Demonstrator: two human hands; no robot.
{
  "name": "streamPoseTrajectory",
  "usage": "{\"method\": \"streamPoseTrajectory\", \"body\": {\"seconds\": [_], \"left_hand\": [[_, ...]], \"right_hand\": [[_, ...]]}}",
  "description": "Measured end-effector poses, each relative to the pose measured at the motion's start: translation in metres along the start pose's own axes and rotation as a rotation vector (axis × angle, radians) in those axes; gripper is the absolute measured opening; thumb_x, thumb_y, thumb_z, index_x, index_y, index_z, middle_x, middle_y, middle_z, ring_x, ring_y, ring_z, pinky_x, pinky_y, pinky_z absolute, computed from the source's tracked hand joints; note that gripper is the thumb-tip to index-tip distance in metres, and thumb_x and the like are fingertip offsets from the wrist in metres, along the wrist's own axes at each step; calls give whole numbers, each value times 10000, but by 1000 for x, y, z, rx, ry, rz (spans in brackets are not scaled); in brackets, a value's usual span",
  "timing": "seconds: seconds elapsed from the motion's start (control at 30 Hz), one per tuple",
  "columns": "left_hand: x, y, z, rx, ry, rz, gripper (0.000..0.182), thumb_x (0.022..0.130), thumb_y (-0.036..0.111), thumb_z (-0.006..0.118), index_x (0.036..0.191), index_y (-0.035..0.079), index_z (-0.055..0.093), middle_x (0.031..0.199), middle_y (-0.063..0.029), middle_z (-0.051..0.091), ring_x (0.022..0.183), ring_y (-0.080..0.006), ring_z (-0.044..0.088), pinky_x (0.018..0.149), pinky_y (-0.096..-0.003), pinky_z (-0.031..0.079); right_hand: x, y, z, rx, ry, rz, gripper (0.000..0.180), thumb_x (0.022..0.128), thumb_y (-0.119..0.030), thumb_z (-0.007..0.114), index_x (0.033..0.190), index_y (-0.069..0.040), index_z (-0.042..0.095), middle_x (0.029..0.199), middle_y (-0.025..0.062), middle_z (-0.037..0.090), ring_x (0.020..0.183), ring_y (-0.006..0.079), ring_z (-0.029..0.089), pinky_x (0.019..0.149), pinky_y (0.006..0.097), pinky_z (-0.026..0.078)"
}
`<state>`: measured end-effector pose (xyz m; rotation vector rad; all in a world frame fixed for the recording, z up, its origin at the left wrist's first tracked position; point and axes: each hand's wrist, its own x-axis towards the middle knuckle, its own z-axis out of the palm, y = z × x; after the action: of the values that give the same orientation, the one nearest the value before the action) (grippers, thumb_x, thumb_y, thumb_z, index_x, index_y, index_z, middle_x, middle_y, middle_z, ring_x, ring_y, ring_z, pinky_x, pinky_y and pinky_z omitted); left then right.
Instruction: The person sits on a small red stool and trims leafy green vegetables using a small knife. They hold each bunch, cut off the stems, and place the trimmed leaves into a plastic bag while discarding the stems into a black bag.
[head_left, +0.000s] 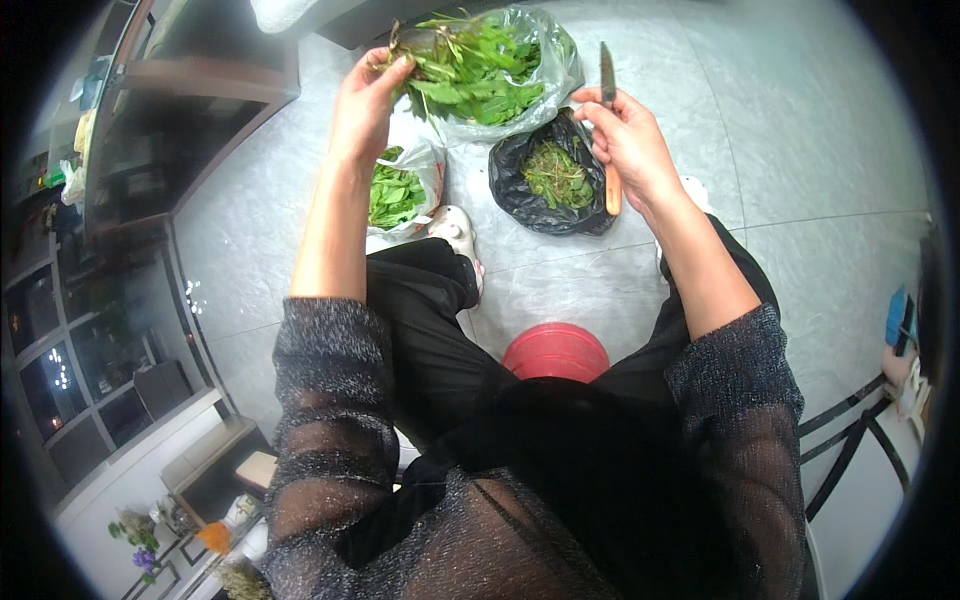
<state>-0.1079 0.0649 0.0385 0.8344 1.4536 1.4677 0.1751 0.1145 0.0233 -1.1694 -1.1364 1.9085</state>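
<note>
My left hand (373, 97) pinches a bunch of leafy greens (442, 64) by its stem end, above a clear plastic bag (564, 71) that holds more greens. In my right hand (622, 139) is a knife with an orange handle (613, 191), its blade (607, 71) pointing away from me. A black plastic bag (506, 191) stands open just left of the knife, with stems and trimmed scraps (555, 174) inside. Below my left hand, a white plastic bag (431, 169) contains green leaves (395, 196). Where the bunch overlaps the clear bag, its outline is hard to separate.
Grey floor tiles (810, 150) surround the bags. A red bucket or stool (555, 352) stands between my legs, partly hidden. My left foot wears a white shoe (454, 227) beside the white bag. A dark glossy cabinet (187, 127) rises at the left.
</note>
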Motion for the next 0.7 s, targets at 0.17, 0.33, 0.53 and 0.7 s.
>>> {"method": "streamPoseTrajectory", "body": {"seconds": [0.17,0.33,0.53,0.7], "left_hand": [[-69,13,19,-132,-167,-23,218,888,98,630,1093,96,558,1012,-4,643,970,-108,577,861,-281,409],[-99,-6,26,-268,-175,-146,161,887,34,618,1040,39,569,972,-47,657,908,-117,599,867,-262,454],[-121,-29,21,-284,-164,-228,166,884,58,632,1040,50,575,967,-43,663,883,-105,610,824,-249,470],[-120,-61,15,-151,-90,-378,171,881,94,648,1033,54,581,934,-24,667,822,-88,606,778,-232,464]], "right_hand": [[4,-4,-7,7,23,47,365,946,-246,553,1159,50,535,1014,62,634,535,15,337,480,168,333],[1,8,-1,65,-131,104,358,919,-295,615,1061,27,544,833,1,559,530,9,336,478,160,305],[-1,16,0,-111,-170,1,230,900,-239,624,1012,-39,602,809,-7,569,526,16,376,458,167,304],[4,5,-16,-316,54,-201,206,885,-205,631,990,-28,635,791,-20,564,530,20,377,462,177,316]]}}
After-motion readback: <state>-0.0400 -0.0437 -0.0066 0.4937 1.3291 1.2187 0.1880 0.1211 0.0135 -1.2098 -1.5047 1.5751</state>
